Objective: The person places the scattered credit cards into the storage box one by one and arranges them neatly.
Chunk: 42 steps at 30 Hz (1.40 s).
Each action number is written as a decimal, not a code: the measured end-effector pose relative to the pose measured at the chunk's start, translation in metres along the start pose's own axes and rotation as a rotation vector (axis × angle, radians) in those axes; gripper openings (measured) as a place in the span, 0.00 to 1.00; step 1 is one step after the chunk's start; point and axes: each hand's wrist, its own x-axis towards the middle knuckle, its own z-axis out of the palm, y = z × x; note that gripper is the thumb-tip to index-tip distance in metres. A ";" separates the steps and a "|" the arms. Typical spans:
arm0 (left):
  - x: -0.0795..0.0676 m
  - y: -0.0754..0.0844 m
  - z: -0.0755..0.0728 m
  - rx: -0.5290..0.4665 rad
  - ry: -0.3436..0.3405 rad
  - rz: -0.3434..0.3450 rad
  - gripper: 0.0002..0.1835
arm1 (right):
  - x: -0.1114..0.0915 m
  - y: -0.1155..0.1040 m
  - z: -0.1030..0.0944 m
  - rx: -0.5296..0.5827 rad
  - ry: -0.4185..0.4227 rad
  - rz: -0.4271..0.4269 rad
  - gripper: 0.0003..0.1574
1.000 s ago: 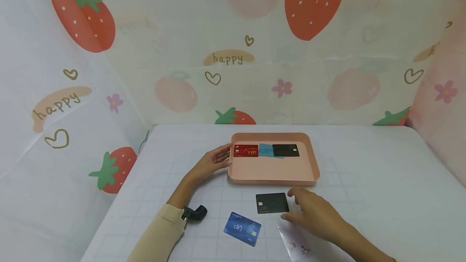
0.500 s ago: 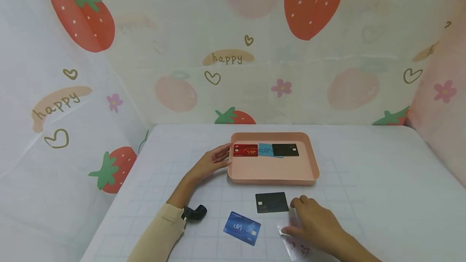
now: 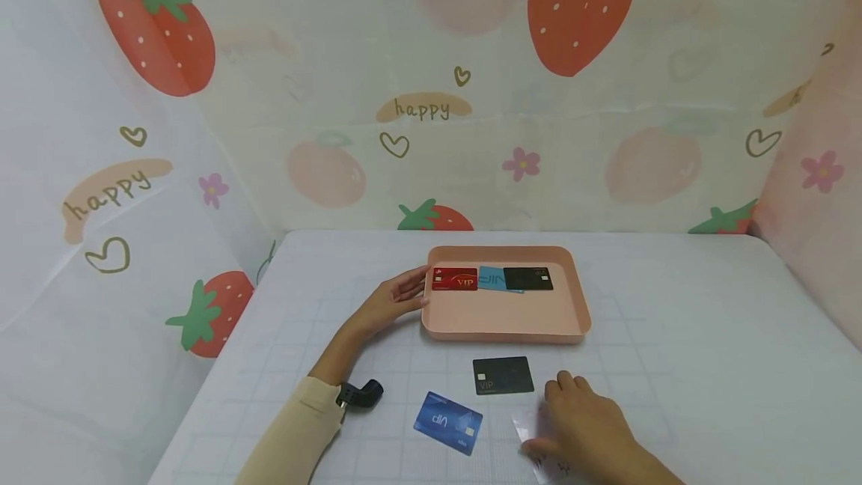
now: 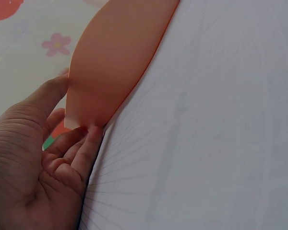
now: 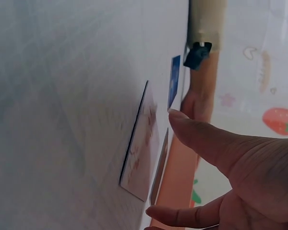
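Note:
A shallow pink tray [image 3: 505, 319] holds a red card [image 3: 454, 279], a light blue card [image 3: 491, 278] and a black card [image 3: 528, 278] in a row. At its left end, my left hand [image 3: 393, 302] holds the tray's side, thumb and fingertips against the wall [image 4: 117, 48]. My right hand [image 3: 586, 421] hovers low over a pale pinkish printed card [image 5: 141, 148], which it partly hides in the head view. Thumb and fingers are spread apart with nothing between them. Just left of this hand lie another black VIP card [image 3: 503, 376] and a dark blue card [image 3: 448, 423].
A white grid-patterned cloth [image 3: 680, 395] covers the table. Behind it hangs a strawberry-print curtain [image 3: 269, 96], with more fabric on both sides. A black camera [image 3: 361, 394] is strapped at the left wrist, by the beige sleeve [image 3: 296, 425].
My right hand has drawn back from beside the loose black card, toward me, and now covers more of the pinkish card. The left hand and the tray stay where they were.

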 end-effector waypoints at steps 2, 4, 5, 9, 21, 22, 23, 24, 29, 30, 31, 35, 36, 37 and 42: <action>0.000 0.000 0.000 0.005 0.002 -0.005 0.37 | 0.000 -0.001 0.001 -0.008 -0.011 0.008 0.53; 0.000 0.001 0.000 0.008 0.005 -0.010 0.37 | 0.000 -0.003 0.003 -0.023 -0.023 0.014 0.52; 0.001 0.001 0.000 0.010 0.005 -0.013 0.37 | 0.001 -0.003 0.004 -0.032 -0.027 0.016 0.52; 0.001 0.001 0.000 0.013 0.007 -0.016 0.36 | 0.001 -0.005 0.006 -0.059 -0.033 0.012 0.50; -0.001 0.002 0.001 0.012 0.014 -0.012 0.36 | -0.002 -0.007 0.007 0.017 -0.008 -0.060 0.37; -0.001 0.002 0.001 0.014 0.014 -0.011 0.36 | -0.003 -0.007 0.006 0.019 0.002 -0.070 0.36; -0.001 0.002 0.001 0.012 0.014 -0.011 0.36 | -0.004 -0.007 0.006 0.022 0.013 -0.080 0.35; -0.001 0.002 0.001 0.012 0.014 -0.013 0.37 | -0.005 -0.007 0.006 0.023 0.017 -0.089 0.35; 0.000 -0.001 0.001 0.009 0.012 -0.016 0.37 | -0.004 -0.009 0.004 0.030 0.007 -0.106 0.34; 0.000 -0.001 0.001 0.010 0.012 -0.018 0.37 | -0.004 -0.009 0.004 0.030 0.002 -0.105 0.35; 0.000 -0.001 0.000 0.010 0.013 -0.019 0.37 | -0.003 -0.009 0.004 0.029 0.001 -0.105 0.36; 0.000 -0.001 0.000 0.015 0.013 -0.015 0.37 | -0.003 -0.010 0.004 0.027 -0.003 -0.104 0.39; 0.000 -0.001 0.000 0.017 0.014 -0.015 0.37 | -0.002 -0.010 0.004 0.025 -0.004 -0.104 0.40; 0.000 -0.001 0.000 0.019 0.014 -0.015 0.37 | -0.002 -0.010 0.004 0.024 -0.005 -0.104 0.40; 0.000 0.000 0.000 0.019 0.013 -0.015 0.36 | -0.001 -0.011 0.003 0.021 -0.015 -0.101 0.40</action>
